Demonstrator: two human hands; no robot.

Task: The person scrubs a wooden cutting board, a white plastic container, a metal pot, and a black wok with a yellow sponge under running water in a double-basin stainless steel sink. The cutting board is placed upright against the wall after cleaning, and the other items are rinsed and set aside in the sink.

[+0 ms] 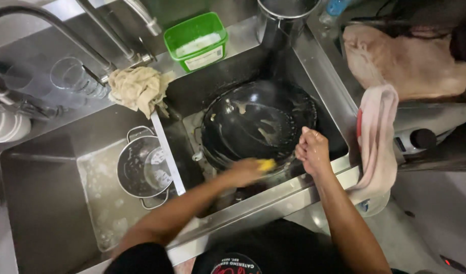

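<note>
Gripping the wok point(256, 122) rim at centre-right, the right hand point(312, 151) steadies it tilted in the sink point(294, 198); the left hand point(243, 171), blurred, seems closed on a yellow sponge point(266, 164) against its near edge. A pot point(141, 167) sits lower left.

Wok point(253, 124) in right sink basin, pot point(141, 167) in left basin, rag point(139, 89) probably on divider behind, tub point(196, 40) behind wok

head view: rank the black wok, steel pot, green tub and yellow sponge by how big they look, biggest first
1. black wok
2. steel pot
3. green tub, only slightly smaller-looking than the pot, and farther away, so unsure
4. yellow sponge
</note>
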